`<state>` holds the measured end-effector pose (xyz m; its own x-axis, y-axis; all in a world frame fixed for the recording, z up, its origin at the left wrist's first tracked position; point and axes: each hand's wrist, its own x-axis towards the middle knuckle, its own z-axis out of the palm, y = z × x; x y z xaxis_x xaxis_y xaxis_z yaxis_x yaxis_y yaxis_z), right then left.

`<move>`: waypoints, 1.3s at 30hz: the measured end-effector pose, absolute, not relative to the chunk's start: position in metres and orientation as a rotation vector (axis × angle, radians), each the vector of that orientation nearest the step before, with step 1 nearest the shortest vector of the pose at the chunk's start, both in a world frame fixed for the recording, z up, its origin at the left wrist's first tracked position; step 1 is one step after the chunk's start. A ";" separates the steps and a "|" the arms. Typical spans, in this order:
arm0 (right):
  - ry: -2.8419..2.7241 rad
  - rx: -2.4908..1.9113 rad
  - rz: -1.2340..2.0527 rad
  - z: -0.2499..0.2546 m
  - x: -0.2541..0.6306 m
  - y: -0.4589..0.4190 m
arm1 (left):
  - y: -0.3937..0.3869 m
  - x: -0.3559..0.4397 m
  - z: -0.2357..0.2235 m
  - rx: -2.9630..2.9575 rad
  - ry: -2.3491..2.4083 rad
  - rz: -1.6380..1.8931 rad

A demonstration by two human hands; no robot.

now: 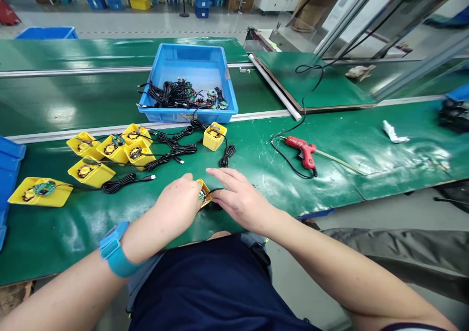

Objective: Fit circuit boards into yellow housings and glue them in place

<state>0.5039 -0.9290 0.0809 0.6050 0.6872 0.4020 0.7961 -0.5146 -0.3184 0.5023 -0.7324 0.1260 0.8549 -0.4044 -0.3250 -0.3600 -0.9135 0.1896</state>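
Head view: over a green-topped assembly bench [47,233], the left hand [176,205], wearing a blue wrist strap [114,249], is curled closed, its fingertips gripping a small yellow plastic tray [204,187] that holds a green circuit board [201,195]. The tray sits on the bench between both hands, close to the person's body. The right hand [242,199] is open, its fingers extended, and lies against the tray's right side beside a coiled black cable [217,199]. Farther left stand other yellow trays [90,172] with boards and black cables. Beyond them, a blue plastic crate [186,62] holds tangled cables and boards. A red hot-glue gun [302,151] lies to the right. The boards' printing is too small to read.
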 end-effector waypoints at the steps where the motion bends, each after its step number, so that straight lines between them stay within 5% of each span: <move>1: -1.175 -2.360 -0.297 0.081 0.505 -0.929 | -0.732 0.502 0.126 2.906 -0.582 -0.567; 21: -1.189 -2.225 0.081 0.096 0.518 -0.933 | -0.734 0.504 0.127 2.896 -0.467 -0.687; 39: -1.101 -2.326 -0.102 0.088 0.508 -0.933 | -0.728 0.500 0.127 2.845 -0.417 -0.631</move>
<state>0.5076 -0.9328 0.0882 0.6600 0.6909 0.2951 0.7332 -0.5068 -0.4533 0.4999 -0.7280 0.1272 0.8694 -0.3132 -0.3822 -0.2291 -0.9408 0.2498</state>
